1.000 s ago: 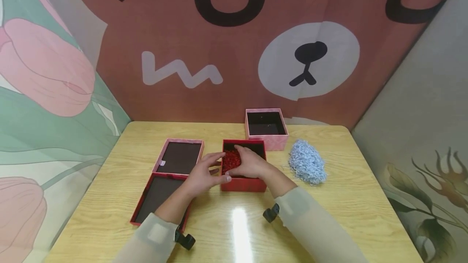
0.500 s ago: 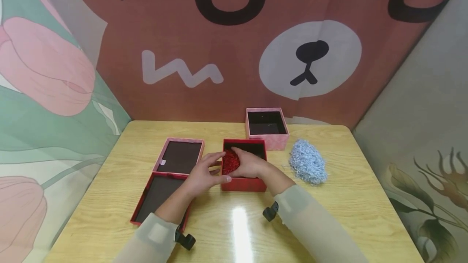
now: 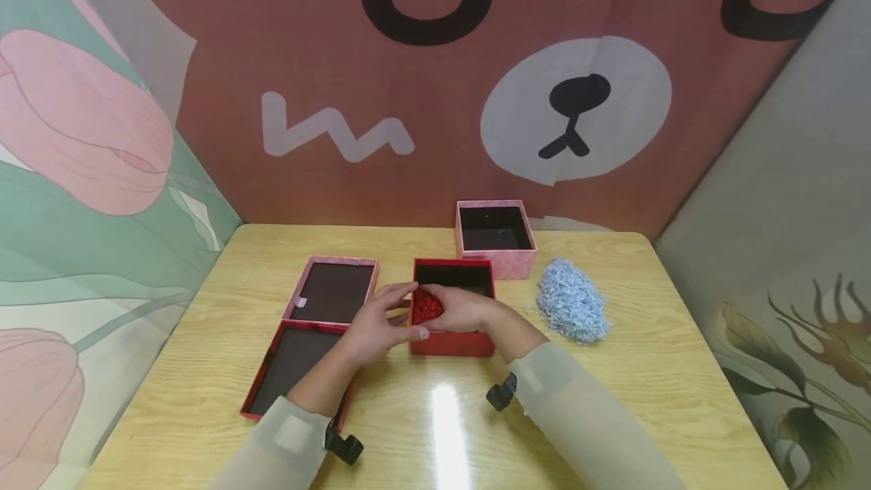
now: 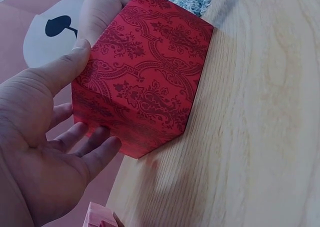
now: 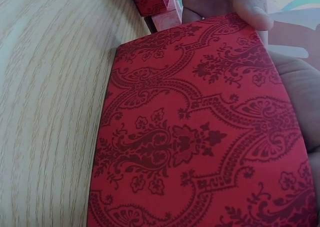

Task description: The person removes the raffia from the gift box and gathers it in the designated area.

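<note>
A red patterned box [image 3: 452,344] stands lidless in the middle of the table, with red shredded paper [image 3: 426,307] in its left part. My right hand [image 3: 464,310] reaches over the near rim into the box, thumb and forefinger around the red shreds; its other fingertips are hidden. My left hand [image 3: 374,330] lies along the box's left side. In the left wrist view its thumb touches the top edge of the box [image 4: 145,67], and its loosely spread fingers are at the side wall. The right wrist view is mostly filled by the box's near wall [image 5: 200,122].
A pink box [image 3: 500,265], open at the top, stands behind the red one. Light-blue shredded paper [image 3: 571,301] lies in a heap to the right. Left of the hands lie a pink lid [image 3: 336,292] and a red lid [image 3: 289,369], dark insides up.
My right hand has sunk lower and a little nearer within the box, its forefinger coming closer to its thumb around the red shreds. My left hand has stayed at the box's side.
</note>
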Demonstrator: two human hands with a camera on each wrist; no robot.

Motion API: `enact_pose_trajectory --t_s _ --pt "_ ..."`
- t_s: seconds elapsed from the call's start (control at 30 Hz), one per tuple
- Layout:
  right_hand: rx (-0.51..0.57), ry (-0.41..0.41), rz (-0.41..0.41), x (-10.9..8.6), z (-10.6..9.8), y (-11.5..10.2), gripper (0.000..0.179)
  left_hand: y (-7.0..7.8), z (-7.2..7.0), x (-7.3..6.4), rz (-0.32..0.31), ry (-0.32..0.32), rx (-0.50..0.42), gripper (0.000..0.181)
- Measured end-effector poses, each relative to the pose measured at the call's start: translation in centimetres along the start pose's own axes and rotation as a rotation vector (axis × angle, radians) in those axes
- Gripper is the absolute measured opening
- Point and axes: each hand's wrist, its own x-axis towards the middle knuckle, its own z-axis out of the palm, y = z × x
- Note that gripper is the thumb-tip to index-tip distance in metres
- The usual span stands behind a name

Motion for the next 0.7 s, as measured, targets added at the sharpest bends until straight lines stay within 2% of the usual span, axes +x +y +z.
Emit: enact_pose_trajectory --t_s 0.1,0.43,0.7 --pt "-0.014 -0.013 0.001 0.04 -0.01 0.05 0.079 -0.12 -0.05 0.04 0.006 -0.003 -0.002 0.083" --pt "0.051 -0.05 -0.004 0.03 -0.14 0.31 0.051 0.0 -0.27 0.0 -0.029 -0.002 0.029 0.084" --pt "0.112 -0.05 -0.009 -0.1 -0.32 0.59 0.04 0.08 -0.21 0.1 -0.029 0.0 0.052 0.083"
